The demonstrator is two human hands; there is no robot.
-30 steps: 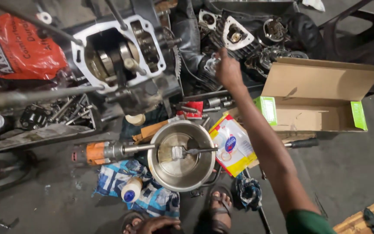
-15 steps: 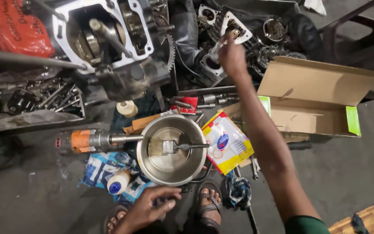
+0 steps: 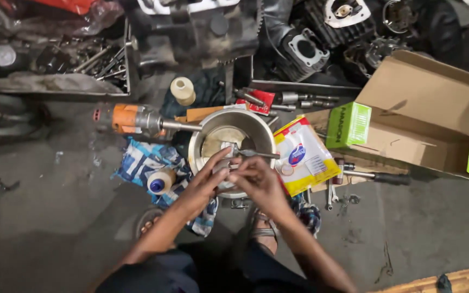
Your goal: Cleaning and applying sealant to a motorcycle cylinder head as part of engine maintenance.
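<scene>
Head view: both hands meet over the bowl (image 3: pixel 202 142) on the floor.
Left hand (image 3: pixel 208 174): fingers pinch a small metal part (image 3: pixel 225 163).
Right hand (image 3: pixel 256 182): pinches same part.
Progress: part is in hand at bowl rim; work w/ it seems mid-way, not finished.

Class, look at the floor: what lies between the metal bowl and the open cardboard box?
In the head view, a yellow and white packet lies on the floor between the metal bowl and the open cardboard box.
</scene>
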